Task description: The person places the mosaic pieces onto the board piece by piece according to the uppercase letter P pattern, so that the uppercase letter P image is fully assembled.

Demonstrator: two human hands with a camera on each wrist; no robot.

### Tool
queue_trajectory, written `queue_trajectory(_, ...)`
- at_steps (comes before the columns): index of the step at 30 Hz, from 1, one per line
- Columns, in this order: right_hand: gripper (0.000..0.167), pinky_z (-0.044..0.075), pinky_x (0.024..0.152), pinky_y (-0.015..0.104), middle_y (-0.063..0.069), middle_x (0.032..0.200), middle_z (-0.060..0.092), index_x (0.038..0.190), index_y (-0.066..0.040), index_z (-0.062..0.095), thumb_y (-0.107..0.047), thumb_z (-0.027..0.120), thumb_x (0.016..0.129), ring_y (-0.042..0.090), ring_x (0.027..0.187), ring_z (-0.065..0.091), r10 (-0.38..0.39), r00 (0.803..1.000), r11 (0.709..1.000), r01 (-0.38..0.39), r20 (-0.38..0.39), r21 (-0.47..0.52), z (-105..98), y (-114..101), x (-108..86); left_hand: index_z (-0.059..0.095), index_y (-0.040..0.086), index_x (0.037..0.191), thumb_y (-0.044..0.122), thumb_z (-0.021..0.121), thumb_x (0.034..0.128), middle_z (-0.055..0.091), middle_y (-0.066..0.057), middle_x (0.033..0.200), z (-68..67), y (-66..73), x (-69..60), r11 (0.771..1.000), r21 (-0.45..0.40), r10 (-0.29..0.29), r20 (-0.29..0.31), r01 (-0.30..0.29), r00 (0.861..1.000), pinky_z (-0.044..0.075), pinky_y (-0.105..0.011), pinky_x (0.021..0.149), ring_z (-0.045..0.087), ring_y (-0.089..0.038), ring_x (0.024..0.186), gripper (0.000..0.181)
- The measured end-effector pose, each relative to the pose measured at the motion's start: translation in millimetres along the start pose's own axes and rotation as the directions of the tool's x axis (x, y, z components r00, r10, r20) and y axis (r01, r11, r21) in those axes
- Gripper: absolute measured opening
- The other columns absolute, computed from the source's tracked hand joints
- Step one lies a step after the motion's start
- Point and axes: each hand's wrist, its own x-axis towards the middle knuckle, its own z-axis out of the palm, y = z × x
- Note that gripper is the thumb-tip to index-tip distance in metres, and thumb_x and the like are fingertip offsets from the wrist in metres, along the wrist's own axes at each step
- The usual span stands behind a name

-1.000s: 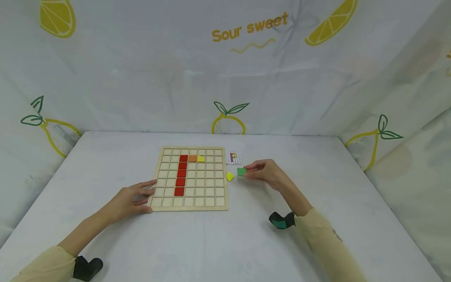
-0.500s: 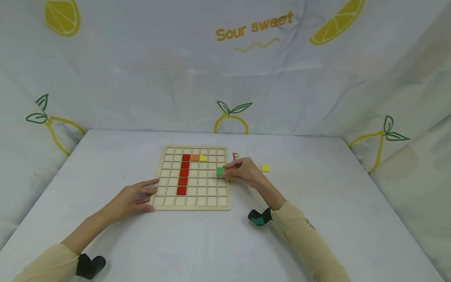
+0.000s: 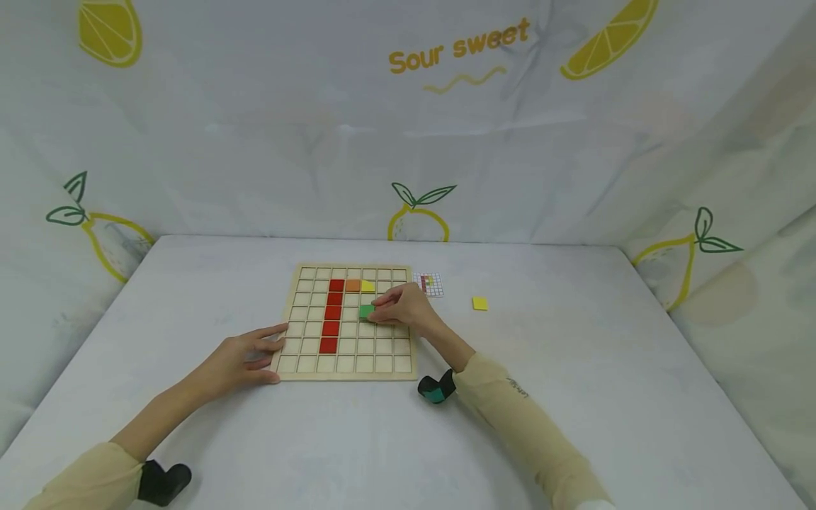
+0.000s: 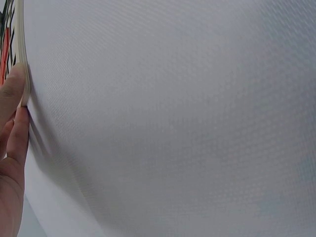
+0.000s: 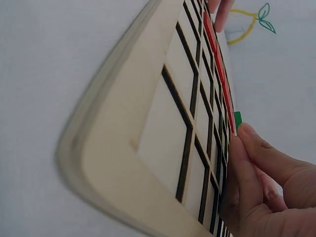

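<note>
My right hand pinches a green square tile between thumb and fingertips, over the right half of a wooden grid board. The right wrist view has the green tile at the fingertips; whether it touches the board is unclear. A column of red tiles lies in the grid, with an orange tile and a yellow cut-corner tile beside its top. At the board's left edge rests my left hand, fingers spread along the side and thumb by the near corner.
A small pattern card lies right of the board, partly behind my right hand. Farther right is a yellow square tile. The white tabletop ends at a lemon-print cloth.
My right hand has carried the green tile leftward from beside the board to above its cells. The yellow square tile came into view; the other yellow piece is now hidden. My left hand stays at the edge.
</note>
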Motion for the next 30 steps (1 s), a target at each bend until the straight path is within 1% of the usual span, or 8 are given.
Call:
queue_trajectory(2, 0.019, 0.06, 0.069, 0.022, 0.011, 0.08, 0.071, 0.091, 0.006, 0.071, 0.001, 0.08, 0.075, 0.012, 0.069, 0.067, -0.029, 0.999, 0.996, 0.027, -0.026, -0.083, 3, 0, 1.7, 0.057, -0.016, 0.12, -0.001, 0.081, 0.0701, 0.043, -0.027, 0.141, 0.0, 1.4, 0.0, 1.0, 0.001, 0.006, -0.001, -0.006, 1.0, 0.058, -0.024, 0.082, 0.051, -0.043, 0.119, 0.058)
queue_trajectory(5, 0.018, 0.055, 0.064, 0.018, 0.008, 0.076, 0.071, 0.088, 0.001, 0.073, -0.005, 0.083, 0.074, 0.01, 0.068, 0.064, -0.067, 0.996, 0.978, 0.056, -0.051, -0.202, 6, 1, 4.6, 0.057, -0.017, 0.12, 0.001, 0.081, 0.0705, 0.043, -0.028, 0.141, -0.5, 3.9, 0.2, 1.0, -0.002, 0.018, -0.002, -0.018, 1.0, 0.058, -0.025, 0.082, 0.051, -0.044, 0.118, 0.058)
queue_trajectory(9, 0.018, 0.053, 0.063, 0.018, 0.005, 0.074, 0.07, 0.087, -0.001, 0.073, -0.007, 0.083, 0.074, 0.01, 0.066, 0.063, -0.075, 0.996, 0.959, 0.058, -0.052, -0.278, 9, 1, 7.2, 0.057, -0.017, 0.119, 0.003, 0.081, 0.0712, 0.043, -0.028, 0.141, -0.8, 5.9, 0.3, 1.0, -0.015, 0.013, 0.008, -0.012, 1.0, 0.058, -0.026, 0.082, 0.051, -0.044, 0.119, 0.058)
queue_trajectory(12, 0.017, 0.054, 0.062, 0.018, 0.005, 0.073, 0.07, 0.087, -0.001, 0.073, -0.006, 0.083, 0.074, 0.009, 0.065, 0.063, -0.076, 0.996, 0.955, 0.059, -0.047, -0.291, 11, -1, 7.2, 0.056, -0.017, 0.12, 0.003, 0.081, 0.0716, 0.041, -0.027, 0.143, -0.9, 5.6, 0.3, 1.0, -0.024, -0.006, 0.016, 0.007, 1.0, 0.058, -0.027, 0.083, 0.05, -0.044, 0.12, 0.058)
queue_trajectory(15, 0.017, 0.053, 0.062, 0.017, 0.005, 0.073, 0.07, 0.088, -0.001, 0.073, -0.008, 0.083, 0.075, 0.009, 0.064, 0.062, -0.094, 0.995, 0.947, 0.078, -0.037, -0.313, 13, -3, 6.4, 0.056, -0.017, 0.12, 0.002, 0.081, 0.0713, 0.041, -0.027, 0.143, -1.1, 4.7, 0.2, 0.999, -0.029, -0.012, 0.017, 0.013, 1.0, 0.058, -0.027, 0.083, 0.049, -0.044, 0.121, 0.058)
queue_trajectory(20, 0.02, 0.055, 0.065, 0.019, 0.006, 0.074, 0.071, 0.089, 0.0, 0.073, -0.009, 0.083, 0.074, 0.01, 0.065, 0.063, -0.127, 0.992, 0.94, 0.111, -0.029, -0.324, 17, -4, 7.1, 0.055, -0.017, 0.121, 0.003, 0.081, 0.0713, 0.04, -0.027, 0.144, -1.2, 3.7, 0.4, 0.999, -0.043, -0.011, 0.023, 0.012, 1.0, 0.057, -0.027, 0.084, 0.048, -0.044, 0.122, 0.06)
queue_trajectory(27, 0.02, 0.056, 0.069, 0.02, 0.007, 0.072, 0.07, 0.084, 0.0, 0.071, -0.009, 0.084, 0.073, 0.01, 0.065, 0.063, -0.176, 0.984, 0.924, 0.152, -0.039, -0.352, 21, -2, 8.2, 0.055, -0.017, 0.121, 0.002, 0.081, 0.071, 0.041, -0.026, 0.144, -2.1, 5.1, 0.2, 0.999, -0.029, -0.015, 0.016, 0.016, 1.0, 0.058, -0.027, 0.083, 0.048, -0.044, 0.122, 0.059)
queue_trajectory(30, 0.022, 0.057, 0.071, 0.021, 0.008, 0.073, 0.07, 0.085, 0.001, 0.071, -0.008, 0.085, 0.072, 0.011, 0.067, 0.064, -0.182, 0.983, 0.924, 0.157, -0.039, -0.349, 23, -2, 7.4, 0.055, -0.017, 0.121, 0.001, 0.081, 0.0711, 0.04, -0.027, 0.144, -1.8, 5.2, -0.3, 0.998, -0.052, -0.023, 0.02, 0.024, 1.0, 0.057, -0.027, 0.084, 0.047, -0.044, 0.123, 0.059)
